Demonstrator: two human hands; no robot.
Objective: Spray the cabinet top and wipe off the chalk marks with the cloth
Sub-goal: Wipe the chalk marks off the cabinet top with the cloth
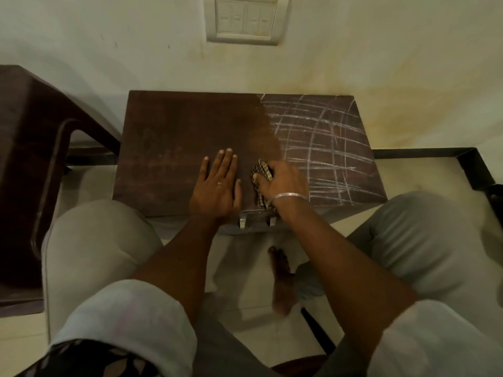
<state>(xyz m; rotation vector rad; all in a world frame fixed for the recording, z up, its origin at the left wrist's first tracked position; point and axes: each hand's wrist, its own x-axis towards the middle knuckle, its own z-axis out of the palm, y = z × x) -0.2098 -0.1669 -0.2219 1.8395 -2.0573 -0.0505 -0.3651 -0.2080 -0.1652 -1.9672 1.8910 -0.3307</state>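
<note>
The dark brown cabinet top (174, 137) fills the middle of the head view. White chalk marks (321, 148) cross its right third in a grid of lines; the left and middle parts look bare and slightly damp. My right hand (283, 183) is bunched around a patterned cloth (261, 171), pressing it onto the top near the front edge, just left of the chalk. My left hand (217, 186) lies flat beside it with fingers spread, palm down on the wood. No spray bottle is in view.
A dark plastic chair (35, 164) stands at the left. The cabinet backs onto a pale wall with a switch plate (245, 20). My knees flank the cabinet, my bare foot (281, 278) rests on the tiled floor, and a metal handle (257, 220) sits below the front edge.
</note>
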